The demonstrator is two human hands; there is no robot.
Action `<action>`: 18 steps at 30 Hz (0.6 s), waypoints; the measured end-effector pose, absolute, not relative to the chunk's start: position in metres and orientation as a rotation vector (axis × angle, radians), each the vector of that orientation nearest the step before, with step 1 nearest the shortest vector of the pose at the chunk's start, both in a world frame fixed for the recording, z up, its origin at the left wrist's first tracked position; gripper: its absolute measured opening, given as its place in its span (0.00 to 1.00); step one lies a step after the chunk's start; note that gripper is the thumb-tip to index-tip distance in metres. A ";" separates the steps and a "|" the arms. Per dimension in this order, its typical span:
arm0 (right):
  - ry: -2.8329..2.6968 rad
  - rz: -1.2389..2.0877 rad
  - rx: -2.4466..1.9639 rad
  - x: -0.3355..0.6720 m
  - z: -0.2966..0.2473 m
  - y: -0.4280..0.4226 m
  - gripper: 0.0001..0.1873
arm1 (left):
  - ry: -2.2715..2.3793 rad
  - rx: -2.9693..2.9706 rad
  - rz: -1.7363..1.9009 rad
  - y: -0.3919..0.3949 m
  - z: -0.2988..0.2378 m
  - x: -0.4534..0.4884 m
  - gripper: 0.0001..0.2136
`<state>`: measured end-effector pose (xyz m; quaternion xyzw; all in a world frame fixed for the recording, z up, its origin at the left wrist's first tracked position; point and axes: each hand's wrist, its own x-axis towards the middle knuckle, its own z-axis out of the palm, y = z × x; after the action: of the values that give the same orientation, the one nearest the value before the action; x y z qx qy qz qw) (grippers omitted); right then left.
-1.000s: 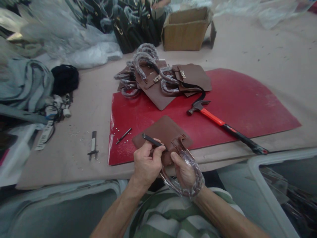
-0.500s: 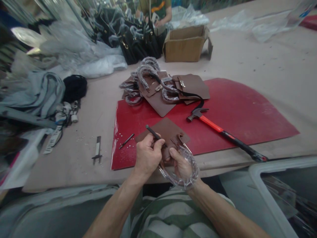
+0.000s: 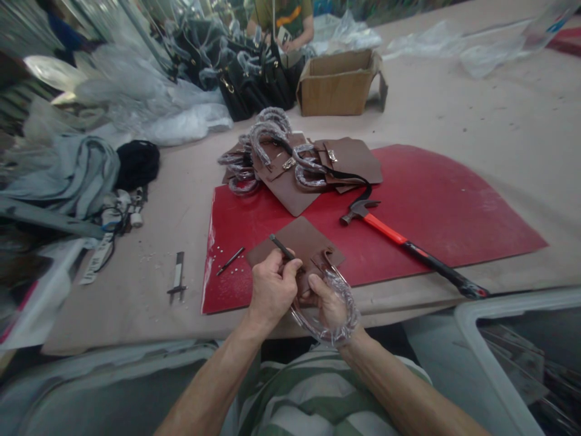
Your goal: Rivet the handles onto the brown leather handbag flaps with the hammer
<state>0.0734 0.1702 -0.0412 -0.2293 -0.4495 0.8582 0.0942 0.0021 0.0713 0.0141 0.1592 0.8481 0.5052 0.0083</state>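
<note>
My left hand [image 3: 272,290] is closed around a dark punch-like rod [image 3: 280,246], its upper end pointing away to the left. The lower end meets a brown leather bag panel [image 3: 302,239] beside my right thumb; the exact contact is hidden. With thumb on top, my right hand [image 3: 329,301] pinches a flap of that panel. A handle wrapped in clear plastic [image 3: 347,327] loops from the panel over my right wrist. The panel's far part rests on a red board [image 3: 399,200]. A claw hammer [image 3: 390,230] with an orange and black handle lies to the right.
More brown bag panels [image 3: 295,197] with wrapped handles lie behind. A thin dark rod [image 3: 230,261] and a caliper-like tool [image 3: 177,278] sit to the left. Farther back are a cardboard box [image 3: 333,91], black bags [image 3: 254,85] and a person at work. Grey bins [image 3: 465,315] flank me.
Both hands keep the same grip on the rod and the panel. The view has shifted very slightly; nothing is taken up or let go.
</note>
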 end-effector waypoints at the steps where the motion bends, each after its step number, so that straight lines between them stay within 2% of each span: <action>1: -1.364 2.527 -0.726 0.074 -0.040 0.171 0.20 | 2.668 0.521 1.552 0.071 0.013 0.002 0.06; 7: -1.815 2.417 -0.798 0.085 -0.027 0.185 0.22 | 2.801 0.701 1.423 0.069 -0.002 0.006 0.04; 13: -2.292 2.269 -0.783 0.092 -0.027 0.198 0.12 | 2.898 0.974 1.338 0.066 -0.018 0.011 0.03; 18: -2.694 1.892 -0.479 0.109 -0.028 0.226 0.09 | 2.956 1.137 1.219 0.066 -0.025 0.013 0.03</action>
<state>0.1090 0.2258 -0.0278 -0.1433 -0.8063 0.5663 -0.0925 0.0131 0.0660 -0.0254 0.3325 0.8641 0.3564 -0.1257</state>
